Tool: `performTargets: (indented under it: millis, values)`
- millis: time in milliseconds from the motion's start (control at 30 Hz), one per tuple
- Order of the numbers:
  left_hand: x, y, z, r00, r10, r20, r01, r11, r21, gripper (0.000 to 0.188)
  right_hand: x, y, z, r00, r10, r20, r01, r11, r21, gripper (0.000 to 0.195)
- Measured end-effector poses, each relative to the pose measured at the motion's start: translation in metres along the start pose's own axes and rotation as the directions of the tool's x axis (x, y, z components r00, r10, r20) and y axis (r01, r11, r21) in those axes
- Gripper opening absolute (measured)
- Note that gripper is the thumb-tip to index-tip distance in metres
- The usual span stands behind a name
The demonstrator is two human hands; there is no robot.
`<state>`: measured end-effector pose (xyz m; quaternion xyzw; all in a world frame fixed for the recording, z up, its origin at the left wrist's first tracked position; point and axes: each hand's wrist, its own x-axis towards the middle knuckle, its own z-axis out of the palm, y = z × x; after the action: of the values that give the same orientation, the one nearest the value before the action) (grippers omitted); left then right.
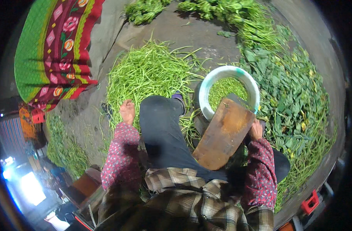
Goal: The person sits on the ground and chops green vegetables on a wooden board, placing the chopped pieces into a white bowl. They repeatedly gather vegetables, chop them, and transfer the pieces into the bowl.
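My left hand (127,112) is at the near left edge of a heap of long green stems (152,72), fingers loosely bent, with nothing visible in it. With my right hand (256,130) I grip the right edge of a worn wooden board (226,134). The board slants from my lap to the rim of a white bucket (206,101). Chopped green pieces (226,89) cover the bucket's inside. A flat dark grey thing (236,99) sticks out past the board's far end over them; the board hides the rest of it.
Leafy green vines (288,95) lie heaped to the right, with bundled greens (239,17) at the far side. A flowered cloth (60,49) hangs at far left. More stems (66,147) lie at left. A red plastic stool or crate (310,202) stands at lower right.
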<state>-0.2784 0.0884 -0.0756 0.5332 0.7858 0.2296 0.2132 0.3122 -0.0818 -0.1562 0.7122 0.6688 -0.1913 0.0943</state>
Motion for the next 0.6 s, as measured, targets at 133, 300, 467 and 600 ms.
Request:
performTargets:
  millis: [133, 300, 467, 600]
  values:
    - [0.0, -0.063, 0.016, 0.995, -0.07, -0.075, 0.086, 0.966, 0.245, 0.025, -0.011, -0.002, -0.003, 0.991, 0.037, 0.125, -0.034, 0.999, -0.027, 0.026]
    - [0.014, -0.055, 0.026, 0.942, 0.299, -0.153, -0.23, 0.906, 0.355, 0.031, -0.017, -0.016, -0.024, 0.989, 0.139, 0.053, -0.132, 0.983, -0.124, 0.038]
    - [0.062, -0.021, 0.038, 0.833, 0.544, 0.099, -0.545, 0.781, 0.305, 0.036, -0.011, -0.007, -0.033, 0.976, 0.217, -0.033, -0.207, 0.96, 0.187, 0.06]
    - [0.091, -0.004, 0.065, 0.921, 0.315, 0.229, -0.389, 0.76, 0.52, 0.093, -0.016, 0.018, -0.017, 0.952, 0.291, -0.09, -0.197, 0.814, 0.546, 0.056]
